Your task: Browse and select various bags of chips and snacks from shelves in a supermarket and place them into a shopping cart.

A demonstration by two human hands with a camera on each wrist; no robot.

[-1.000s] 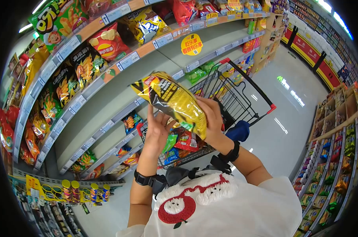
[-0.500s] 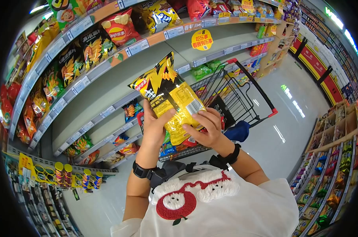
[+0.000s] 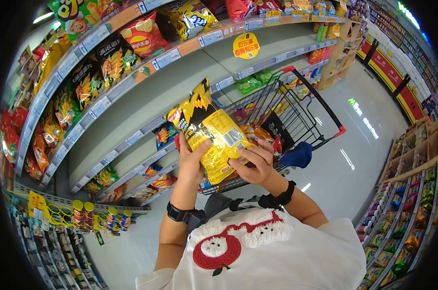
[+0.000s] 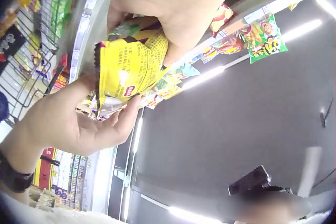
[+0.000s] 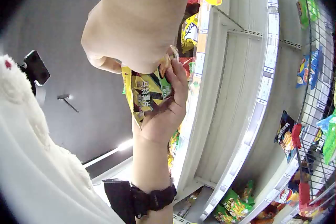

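Note:
A yellow and black bag of chips is held up in front of the person, its back panel and barcode facing the head camera. The left hand grips its left side, thumb lying across the printed back. On the lower right, the right hand holds the bag with its fingertips on the panel near the barcode. In the left wrist view, the bag's yellow bottom end shows between both hands. Potato chip lettering on the bag's front appears in the right wrist view, partly covered by the left hand's fingers.
A black wire shopping cart with red corners stands just beyond the hands, holding several snack bags. Curved shelves with price strips run along the left, with chip bags on upper levels. More stocked shelves line the right side.
The bag has turned from a tilted side view until its back panel faces the head camera. Both hands have shifted their hold on it, and it has since dropped slightly lower.

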